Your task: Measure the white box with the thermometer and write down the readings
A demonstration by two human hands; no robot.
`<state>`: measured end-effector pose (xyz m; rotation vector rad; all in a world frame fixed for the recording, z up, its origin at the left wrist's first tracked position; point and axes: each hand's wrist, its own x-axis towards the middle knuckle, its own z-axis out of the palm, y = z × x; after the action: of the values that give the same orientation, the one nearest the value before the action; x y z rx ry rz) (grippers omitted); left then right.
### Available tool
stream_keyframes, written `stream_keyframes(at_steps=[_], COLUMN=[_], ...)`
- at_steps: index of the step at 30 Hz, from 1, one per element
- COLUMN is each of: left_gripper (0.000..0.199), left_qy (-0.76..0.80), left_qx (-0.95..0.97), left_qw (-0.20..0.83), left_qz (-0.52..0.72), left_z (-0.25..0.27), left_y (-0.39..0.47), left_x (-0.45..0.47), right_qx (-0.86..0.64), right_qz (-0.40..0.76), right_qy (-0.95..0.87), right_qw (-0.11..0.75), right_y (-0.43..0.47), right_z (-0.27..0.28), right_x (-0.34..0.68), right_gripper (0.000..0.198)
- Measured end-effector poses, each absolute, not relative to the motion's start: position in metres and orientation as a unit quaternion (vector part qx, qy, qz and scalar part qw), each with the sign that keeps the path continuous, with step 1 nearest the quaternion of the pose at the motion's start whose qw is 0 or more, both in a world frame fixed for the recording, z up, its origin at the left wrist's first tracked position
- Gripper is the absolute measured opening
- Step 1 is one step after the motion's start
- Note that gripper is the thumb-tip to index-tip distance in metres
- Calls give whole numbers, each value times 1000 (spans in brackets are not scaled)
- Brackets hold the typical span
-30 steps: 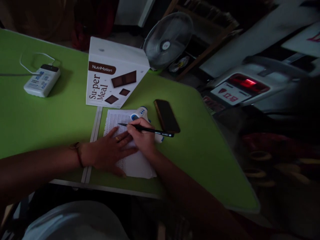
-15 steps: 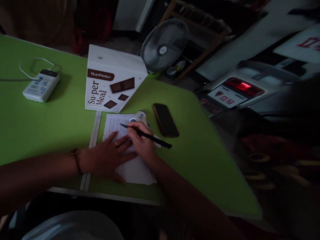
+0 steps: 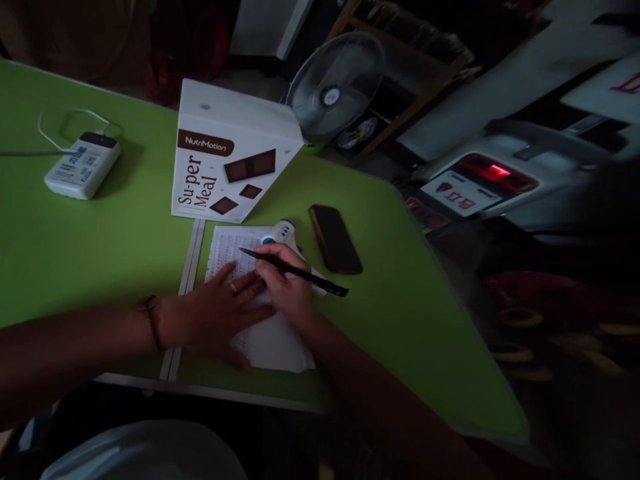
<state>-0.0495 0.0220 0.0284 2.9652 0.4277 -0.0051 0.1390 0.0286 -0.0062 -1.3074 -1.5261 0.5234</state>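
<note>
A sheet of paper (image 3: 280,343) with rows of small print lies on the green table near its front edge. Across its left part rests my left hand (image 3: 225,317), flat with fingers spread, a ring on one finger. My right hand (image 3: 287,287) pinches a black pen (image 3: 300,272), whose tip points left over the printed rows; whether the tip touches the paper I cannot tell. Just beyond my right hand is a white and blue device (image 3: 281,233), partly hidden by the hand. A dark phone (image 3: 335,239) lies to the right of it.
A white box (image 3: 215,150) marked "Su-per Meal" stands behind the paper. At the left is a white power unit (image 3: 83,167) with cables. Behind the table (image 3: 410,320) stand a fan (image 3: 335,87) and, to the right, a scooter (image 3: 480,180) with a lit red tail light.
The camera view has shifted slightly, so the background sits a little further right. Both hands and the pen hold nearly the same place on the paper.
</note>
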Motion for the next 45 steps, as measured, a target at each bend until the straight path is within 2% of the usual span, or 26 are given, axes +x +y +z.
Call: stream_keyframes(at_steps=[7, 16, 28, 34, 45], left_gripper=[99, 98, 75, 85, 83], left_qy=[138, 155, 173, 171, 167], left_qx=[987, 986, 983, 982, 983], left_qw=[71, 66, 67, 71, 75], left_qz=[29, 9, 15, 22, 12], left_z=[22, 26, 36, 28, 29], left_y=[23, 17, 14, 13, 13], left_x=[-49, -50, -46, -46, -46], right_qx=[-548, -549, -551, -540, -531], right_qz=[230, 231, 204, 177, 160], right_qy=[-619, -603, -618, -635, -648], right_qw=[513, 530, 522, 524, 523], right_y=[28, 28, 27, 28, 31], right_z=[-6, -2, -7, -7, -6], right_x=[139, 136, 134, 133, 131], right_gripper=[11, 8, 8, 6, 7])
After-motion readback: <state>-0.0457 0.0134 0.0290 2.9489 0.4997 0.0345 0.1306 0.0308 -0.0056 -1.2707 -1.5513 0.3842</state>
